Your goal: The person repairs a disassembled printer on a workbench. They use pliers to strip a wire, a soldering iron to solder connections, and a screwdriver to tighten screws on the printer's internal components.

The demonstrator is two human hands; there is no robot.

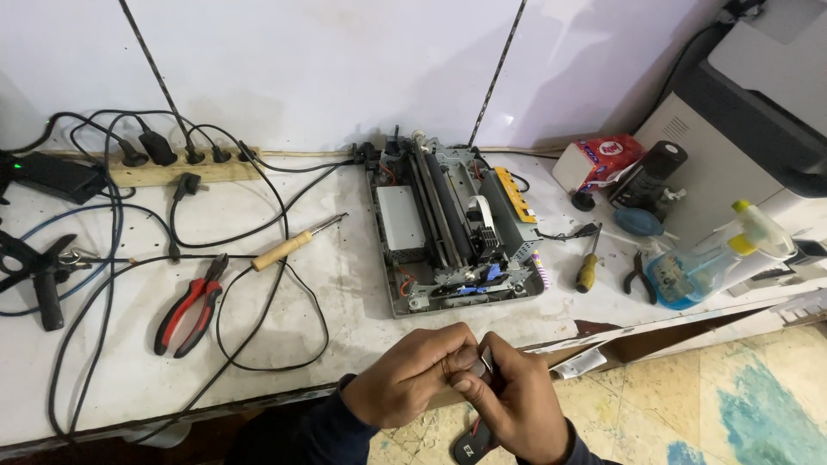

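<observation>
Two hands met at lower centre, below table (345,284) edge: left hand (413,375) and right hand (517,400) pinched closed around small dark part (484,366), mostly hidden by fingers, kind unclear. Opened printer chassis (452,228) sat above.

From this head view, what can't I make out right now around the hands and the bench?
- Small dark part: mostly covered by the fingers of the left hand and right hand; its kind is unclear.
- Black tool: cut off by the left edge.
- Grey machine: cut off by the top and right edges.
- Opened printer mechanism: inner parts too small to tell apart.
- Forearms: cut off by the bottom edge.
</observation>
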